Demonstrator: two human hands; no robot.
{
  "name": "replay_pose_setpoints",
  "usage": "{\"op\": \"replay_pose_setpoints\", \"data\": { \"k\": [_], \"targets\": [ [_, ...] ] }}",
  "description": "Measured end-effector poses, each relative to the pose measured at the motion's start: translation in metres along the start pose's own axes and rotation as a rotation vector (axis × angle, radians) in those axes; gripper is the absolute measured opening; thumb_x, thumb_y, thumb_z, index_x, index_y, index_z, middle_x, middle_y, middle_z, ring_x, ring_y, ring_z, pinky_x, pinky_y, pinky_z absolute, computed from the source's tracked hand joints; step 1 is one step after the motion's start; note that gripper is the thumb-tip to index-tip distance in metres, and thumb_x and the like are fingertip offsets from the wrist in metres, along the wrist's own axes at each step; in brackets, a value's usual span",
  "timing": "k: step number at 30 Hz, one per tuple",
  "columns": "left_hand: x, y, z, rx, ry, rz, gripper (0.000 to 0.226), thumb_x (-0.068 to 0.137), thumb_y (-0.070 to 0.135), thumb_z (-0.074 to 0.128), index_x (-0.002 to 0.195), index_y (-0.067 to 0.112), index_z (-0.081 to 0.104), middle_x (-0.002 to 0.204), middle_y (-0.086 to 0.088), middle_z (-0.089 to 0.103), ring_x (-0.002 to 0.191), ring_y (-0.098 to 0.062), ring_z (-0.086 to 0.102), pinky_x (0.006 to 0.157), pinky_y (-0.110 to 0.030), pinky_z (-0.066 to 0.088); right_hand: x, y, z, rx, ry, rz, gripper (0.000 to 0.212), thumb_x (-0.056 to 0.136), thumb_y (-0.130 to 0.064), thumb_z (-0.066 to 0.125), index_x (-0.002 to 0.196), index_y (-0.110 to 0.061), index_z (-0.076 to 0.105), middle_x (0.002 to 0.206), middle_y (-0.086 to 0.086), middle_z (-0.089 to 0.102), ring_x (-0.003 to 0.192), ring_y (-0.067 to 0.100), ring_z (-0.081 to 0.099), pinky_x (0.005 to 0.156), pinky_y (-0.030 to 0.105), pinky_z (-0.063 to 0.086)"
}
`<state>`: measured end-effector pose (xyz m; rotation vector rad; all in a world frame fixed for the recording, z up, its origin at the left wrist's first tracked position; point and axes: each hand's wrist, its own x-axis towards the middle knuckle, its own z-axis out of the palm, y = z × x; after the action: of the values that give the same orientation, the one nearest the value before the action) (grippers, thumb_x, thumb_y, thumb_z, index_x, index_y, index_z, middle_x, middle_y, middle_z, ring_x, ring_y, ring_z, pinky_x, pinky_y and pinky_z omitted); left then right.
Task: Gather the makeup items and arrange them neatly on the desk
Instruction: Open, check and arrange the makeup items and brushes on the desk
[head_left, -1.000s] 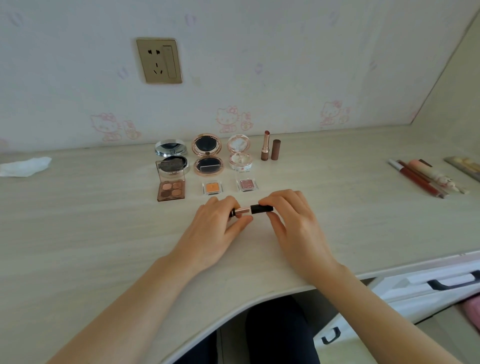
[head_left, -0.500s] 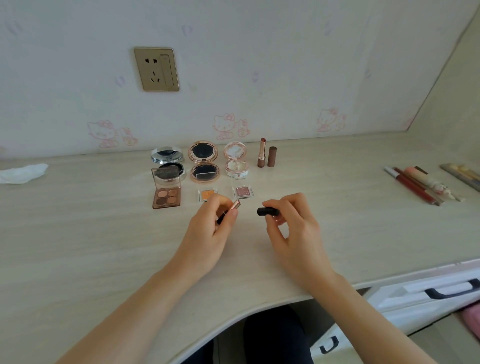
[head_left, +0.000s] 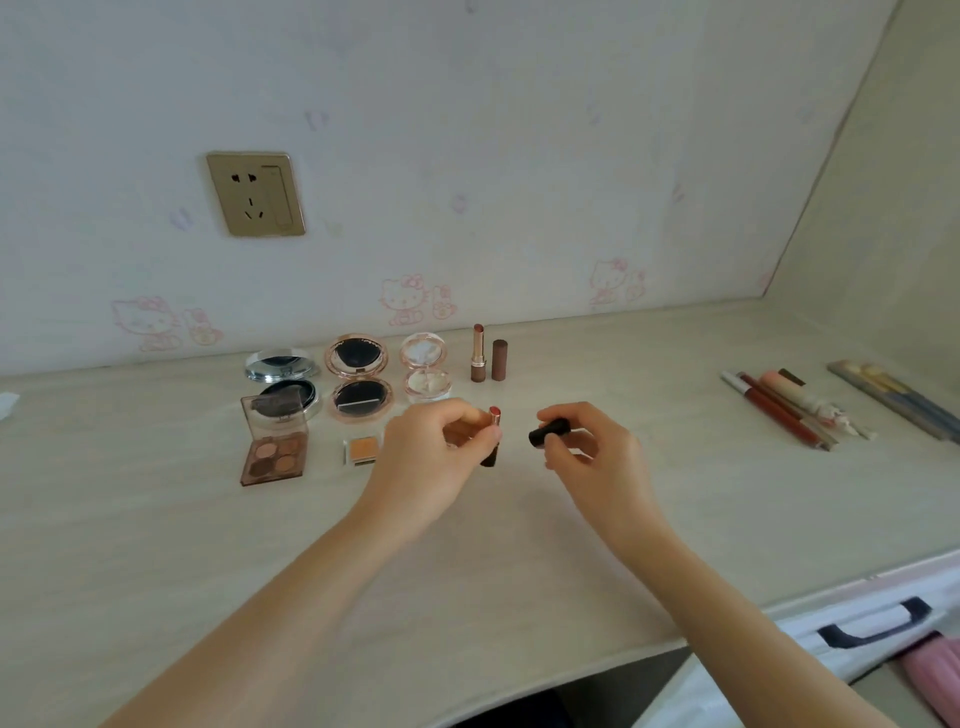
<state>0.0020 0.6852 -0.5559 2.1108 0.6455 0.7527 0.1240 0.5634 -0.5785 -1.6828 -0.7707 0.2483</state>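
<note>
Pale wallpaper printed with faint pink cartoon cats backs a light wood-grain desk (head_left: 156, 545), where a person sorts makeup under a gold wall socket (head_left: 255, 194). No brand name or other writing can be read on any item (the cat figures are the only markings that show clearly).

At the centre, the left hand (head_left: 431, 462) grips an uncapped lipstick (head_left: 492, 436) upright, fingers curled round its dark tube, the red tip showing above the thumb. The right hand (head_left: 592, 457) pinches the black cap (head_left: 548, 433) between thumb and fingertips, held on its side just beside the lipstick and apart from it. Both are held low over the desk near the arranged items; whether the tube's base touches the surface cannot be told.

Behind the hands, open cases stand in a row along the wall: a silver compact (head_left: 283, 387), a rose-gold compact (head_left: 358, 382) and a clear pink compact (head_left: 427, 370). To their right a second lipstick (head_left: 477, 353) stands upright with its brown cap (head_left: 499, 360) just beside it. In front lie a four-pan eyeshadow palette (head_left: 274, 447), its clear lid raised, and a small orange eyeshadow pan (head_left: 360, 448) partly hidden by the left hand.

Well apart on the right lie several pencils and tubes (head_left: 779, 410) side by side, with a flat brush packet (head_left: 893, 397) beyond them. A white drawer (head_left: 872, 623) with a dark handle sits below the desk edge.
</note>
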Motion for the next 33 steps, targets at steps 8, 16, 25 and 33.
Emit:
{"op": "replay_pose_setpoints", "data": {
  "k": [8, 16, 25, 33],
  "targets": [
    [0.058, 0.01, 0.026, 0.23, -0.025, -0.104, 0.009, 0.084, 0.018, 0.069, 0.082, 0.01, 0.074, 0.079, -0.004, 0.072, 0.077, -0.017, 0.066, 0.064, -0.027, 0.049, 0.061, 0.021, 0.008, -0.246, -0.082, -0.011, 0.029, 0.087, -0.012, 0.059, 0.114, -0.021, 0.058, 0.094, 0.0, 0.064, 0.078, 0.005, 0.059, 0.059, 0.004, 0.043],
    [0.094, -0.01, 0.041, 0.345, -0.01, -0.199, 0.009, 0.08, 0.011, 0.069, 0.073, 0.005, 0.072, 0.07, -0.006, 0.067, 0.06, -0.017, 0.056, 0.047, -0.021, 0.036, 0.092, 0.031, 0.023, -0.433, -0.175, -0.082, 0.025, 0.087, -0.013, 0.059, 0.111, -0.015, 0.062, 0.088, -0.005, 0.06, 0.085, 0.014, 0.058, 0.075, 0.021, 0.045],
    [0.108, -0.016, 0.055, 0.433, 0.045, -0.218, 0.006, 0.081, 0.003, 0.063, 0.077, 0.004, 0.067, 0.072, -0.008, 0.064, 0.066, -0.025, 0.057, 0.055, -0.028, 0.038, 0.112, 0.039, 0.03, -0.462, -0.181, -0.075, 0.029, 0.085, -0.016, 0.062, 0.114, -0.016, 0.059, 0.093, -0.003, 0.064, 0.09, 0.012, 0.054, 0.081, 0.031, 0.049],
    [0.117, -0.015, 0.063, 0.461, 0.117, -0.244, 0.016, 0.086, -0.001, 0.051, 0.088, 0.002, 0.067, 0.085, -0.013, 0.067, 0.079, -0.03, 0.063, 0.059, -0.032, 0.041, 0.121, 0.04, 0.037, -0.435, -0.164, -0.057, 0.023, 0.082, -0.013, 0.06, 0.105, -0.015, 0.062, 0.096, 0.0, 0.067, 0.095, 0.016, 0.056, 0.08, 0.035, 0.051]
  ]
}}
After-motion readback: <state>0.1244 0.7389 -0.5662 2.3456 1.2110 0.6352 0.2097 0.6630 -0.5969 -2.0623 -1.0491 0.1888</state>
